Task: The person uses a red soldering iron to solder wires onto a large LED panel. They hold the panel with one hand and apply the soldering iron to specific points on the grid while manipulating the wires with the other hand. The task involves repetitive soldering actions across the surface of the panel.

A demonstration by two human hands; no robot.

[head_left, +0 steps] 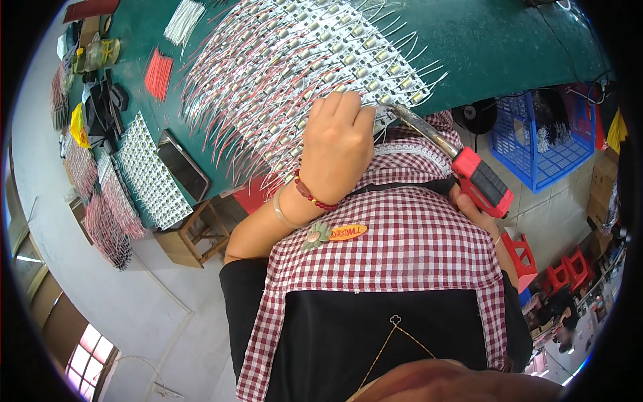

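Note:
A large panel of small white circuit boards (288, 63) lies on the green table, with rows of cylindrical parts and many thin red and white wires. My left hand (340, 130) rests at the panel's near right corner. Its fingers are curled together, and whatever they pinch is hidden beneath them. My right hand (467, 206) is wrapped round the handle of a red and black soldering gun (481, 182), partly hidden behind it. The gun's long metal barrel points up and left, its tip close to the left fingers at the corner of the panel.
On the green table (489, 47) lie red wires (159, 74), white wires (183, 23), a phone (182, 166) and another board panel (149, 175). Wired boards (107, 224) hang over the left edge. A blue crate (512, 144) and red stools (569, 269) stand at the right.

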